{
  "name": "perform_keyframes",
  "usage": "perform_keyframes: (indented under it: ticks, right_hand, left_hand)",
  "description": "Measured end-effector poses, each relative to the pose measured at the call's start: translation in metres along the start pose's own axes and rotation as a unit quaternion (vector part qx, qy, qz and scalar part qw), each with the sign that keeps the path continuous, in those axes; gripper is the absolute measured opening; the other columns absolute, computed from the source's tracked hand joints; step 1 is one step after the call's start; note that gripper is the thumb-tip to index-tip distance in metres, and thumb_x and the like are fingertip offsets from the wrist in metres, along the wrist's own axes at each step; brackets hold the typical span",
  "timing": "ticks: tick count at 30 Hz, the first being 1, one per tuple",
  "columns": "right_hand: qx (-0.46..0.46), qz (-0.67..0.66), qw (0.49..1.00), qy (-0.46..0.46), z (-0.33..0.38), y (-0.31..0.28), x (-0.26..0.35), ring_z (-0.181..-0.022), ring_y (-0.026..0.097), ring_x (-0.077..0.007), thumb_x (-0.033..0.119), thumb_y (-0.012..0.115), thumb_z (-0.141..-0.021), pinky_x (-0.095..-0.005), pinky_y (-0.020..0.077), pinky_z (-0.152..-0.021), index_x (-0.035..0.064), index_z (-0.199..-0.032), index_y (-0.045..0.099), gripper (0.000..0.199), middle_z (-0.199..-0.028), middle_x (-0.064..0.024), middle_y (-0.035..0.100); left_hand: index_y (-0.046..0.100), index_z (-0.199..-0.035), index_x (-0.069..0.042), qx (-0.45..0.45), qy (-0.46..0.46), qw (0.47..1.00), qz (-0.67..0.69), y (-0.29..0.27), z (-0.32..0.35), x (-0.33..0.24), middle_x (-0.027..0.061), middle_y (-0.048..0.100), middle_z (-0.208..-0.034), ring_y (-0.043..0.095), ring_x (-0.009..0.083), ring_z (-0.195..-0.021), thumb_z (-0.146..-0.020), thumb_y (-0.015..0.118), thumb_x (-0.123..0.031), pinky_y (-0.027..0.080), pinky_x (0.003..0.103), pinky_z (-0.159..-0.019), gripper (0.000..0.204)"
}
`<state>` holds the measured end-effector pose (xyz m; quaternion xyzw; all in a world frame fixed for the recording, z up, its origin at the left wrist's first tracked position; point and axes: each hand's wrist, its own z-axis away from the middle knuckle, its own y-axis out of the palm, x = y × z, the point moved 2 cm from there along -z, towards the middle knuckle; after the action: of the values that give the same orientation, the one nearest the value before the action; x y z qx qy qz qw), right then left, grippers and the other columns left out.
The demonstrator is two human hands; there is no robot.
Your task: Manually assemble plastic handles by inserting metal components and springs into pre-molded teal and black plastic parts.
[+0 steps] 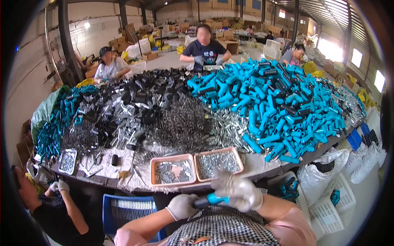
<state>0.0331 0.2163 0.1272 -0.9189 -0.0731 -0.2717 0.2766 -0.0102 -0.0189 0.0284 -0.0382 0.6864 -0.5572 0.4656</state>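
Observation:
In front of my chest lies a teal-and-black tubular plastic part (217, 199), level and pointing sideways. My left hand (182, 207), in a pale work glove, is closed around its black end. At the teal end is my right hand (240, 194), gloved too and smeared by motion, so its finger position does not show. Just beyond my hands, two pink trays stand side by side on the table edge: the left tray (154, 180) holds flat grey metal pieces, the right tray (240, 158) small shiny metal parts.
Teal plastic housings (262, 106) are heaped at right, dark springs (180, 123) in the middle, black parts (139, 92) farther left. A blue chair (107, 205) stands at my left. White sacks (324, 174) and a white crate (328, 215) sit at right. Several people work around the table.

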Motion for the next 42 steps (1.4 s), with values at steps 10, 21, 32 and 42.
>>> perform_keyframes:
  ticks: [10,21,32,42]
  right_hand:
    - [-0.122,0.001,0.986,0.109,0.008,0.000,-0.009,-0.141,0.040,-0.0343,0.002,0.052,-0.091,-0.0434,0.0294,-0.117,0.0012,-0.129,0.061,0.039,-0.139,-0.0181,0.055]
    - [0.037,0.444,0.895,-0.001,-0.009,0.007,0.000,-0.145,0.026,-0.0435,0.040,0.058,-0.088,-0.0635,0.0092,-0.118,0.0061,-0.123,0.063,0.049,-0.146,-0.0147,0.049]
    - [0.298,0.481,0.823,-0.060,0.045,0.045,-0.044,-0.066,0.060,-0.0202,0.035,0.066,-0.072,-0.0438,0.0481,-0.091,0.0050,-0.115,0.065,0.052,-0.065,-0.0004,0.059]
    - [-0.047,0.188,0.940,0.282,0.032,0.039,-0.023,-0.057,0.062,-0.0342,0.021,0.077,-0.069,-0.0440,0.0503,-0.056,-0.0007,-0.132,0.052,0.072,-0.065,-0.0133,0.060]
  left_hand:
    - [0.067,-0.100,-0.010,0.096,0.018,0.995,-0.009,0.014,0.007,-0.014,0.0208,0.067,-0.077,0.067,0.0393,-0.078,-0.077,0.069,-0.028,0.053,0.049,-0.074,0.030]
    - [0.067,-0.100,-0.004,0.162,-0.044,0.982,0.085,0.015,-0.006,-0.005,0.0215,0.069,-0.082,0.069,0.0360,-0.080,-0.074,0.071,-0.030,0.054,0.043,-0.075,0.037]
    - [0.067,-0.094,-0.004,0.291,-0.085,0.951,0.057,0.009,-0.010,0.003,0.0111,0.067,-0.071,0.065,0.0234,-0.063,-0.074,0.072,-0.023,0.051,0.038,-0.060,0.027]
    - [0.054,-0.121,-0.002,-0.516,-0.037,0.834,-0.190,-0.078,-0.037,0.013,0.0138,0.058,-0.117,0.051,0.0332,-0.115,-0.079,0.068,-0.005,0.041,0.047,-0.101,0.045]
